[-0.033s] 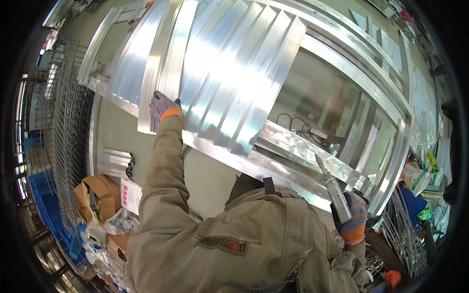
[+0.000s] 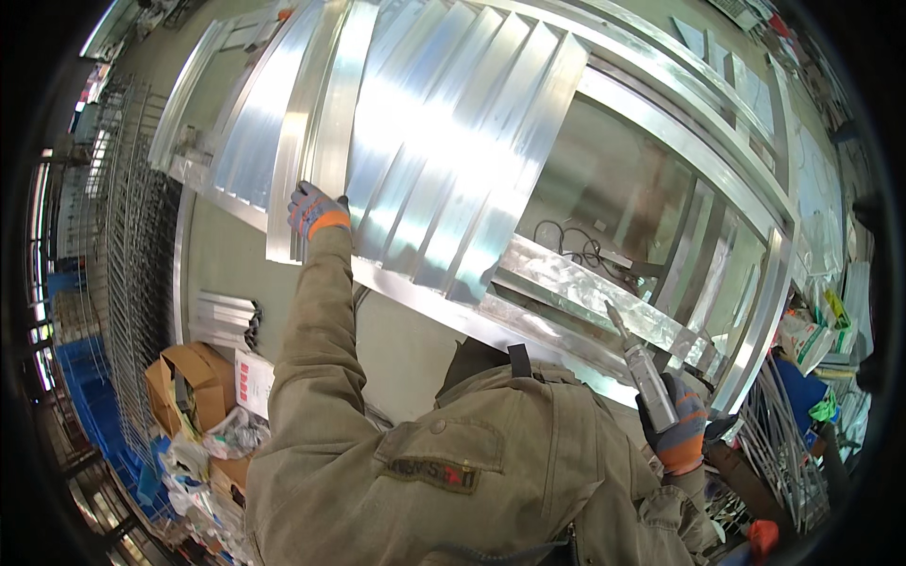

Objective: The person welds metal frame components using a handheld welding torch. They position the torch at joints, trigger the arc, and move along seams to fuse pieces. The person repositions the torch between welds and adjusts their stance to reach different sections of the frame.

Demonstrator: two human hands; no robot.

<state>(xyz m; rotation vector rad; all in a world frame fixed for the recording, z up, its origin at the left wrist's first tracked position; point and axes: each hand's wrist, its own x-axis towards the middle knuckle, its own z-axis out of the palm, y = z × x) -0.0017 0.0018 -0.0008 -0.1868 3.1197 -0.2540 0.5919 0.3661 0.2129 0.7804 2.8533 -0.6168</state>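
Observation:
My left hand (image 2: 317,209), in a grey and orange glove, grips a long silver aluminium profile (image 2: 316,123) near its lower end. Right of it lies a ribbed stack of shiny metal slats (image 2: 453,151) across a large aluminium frame (image 2: 661,104). At the lower right my gloved right hand (image 2: 681,424) is closed round a silver-grey elongated tool (image 2: 649,387) with a narrow tip. The tool points up and left over the frame's near rails. Its exact kind is unclear, and the glove hides part of it.
Wire mesh panels (image 2: 132,255) stand at the left. An open cardboard box (image 2: 193,382), a white box (image 2: 253,382) and short metal profiles (image 2: 223,319) are nearby. A dark cable (image 2: 576,243) shows inside the frame. Bundled thin rods (image 2: 779,453) lean at the right.
The left hand and the profile have shifted very slightly. The right hand still holds the tool in nearly the same place.

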